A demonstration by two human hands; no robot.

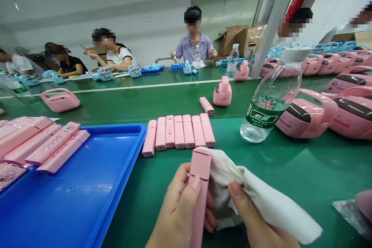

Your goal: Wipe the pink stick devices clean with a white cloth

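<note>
The person's left hand (177, 211) is closed around a slim pink device (200, 166), thumb on its front face, holding it slightly tilted above the green table (293, 162), low in the middle of the view. The right hand (258, 217) pinches a white cloth (279, 197) beneath its thumb; the cloth bunches against the device's right side and trails off to the right.

Just beyond the held device, a row of seven matching pink devices (179, 131) lies side by side across the way forward. Farther back lie a single pink stick (205, 105) and, beside it, a pink handled unit (222, 93). To the right, a tilted water bottle (266, 110) stands in front of a crowd of larger pink handled units (308, 118). A crinkled clear wrapper (348, 215) sits near the right edge of the view.

On the left, the raised rim of a blue tray (69, 201) bounds the room beside the left hand; pink devices (48, 151) are heaped on its far left part. Bare green surface opens between the bottle, the cloth and the wrapper, with a narrower strip between the tray and the left hand.
</note>
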